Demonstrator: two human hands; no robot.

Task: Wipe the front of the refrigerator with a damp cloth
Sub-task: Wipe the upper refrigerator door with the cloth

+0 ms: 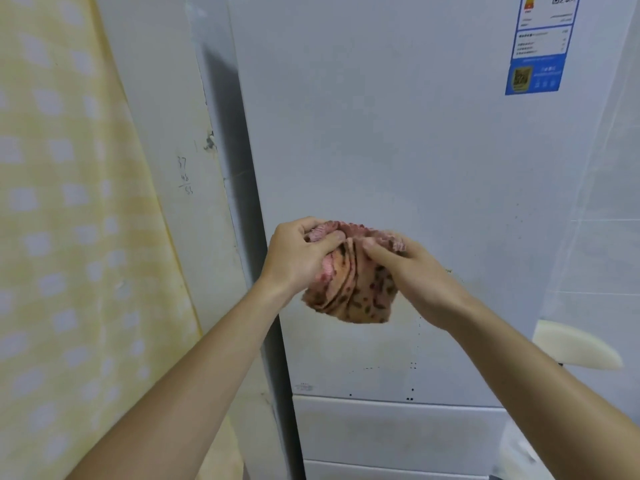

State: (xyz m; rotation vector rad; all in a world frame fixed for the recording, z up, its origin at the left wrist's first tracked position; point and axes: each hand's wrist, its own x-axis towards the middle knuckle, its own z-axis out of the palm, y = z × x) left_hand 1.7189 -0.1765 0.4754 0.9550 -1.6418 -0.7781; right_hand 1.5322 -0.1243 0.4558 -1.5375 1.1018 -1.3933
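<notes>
Cloth hangs bunched between my hands, before the fridge door, apparently not touching it. My left hand and right hand each grip its gathered top edge, folds dropping straight down. Door lies dead ahead, both hands about equally near.

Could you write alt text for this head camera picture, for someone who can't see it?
Two bare hands, left hand and right hand, bunch a pink spotted cloth in front of a white refrigerator. A blue label sits on the door's upper right, and a yellow patterned curtain hangs at left.
</notes>
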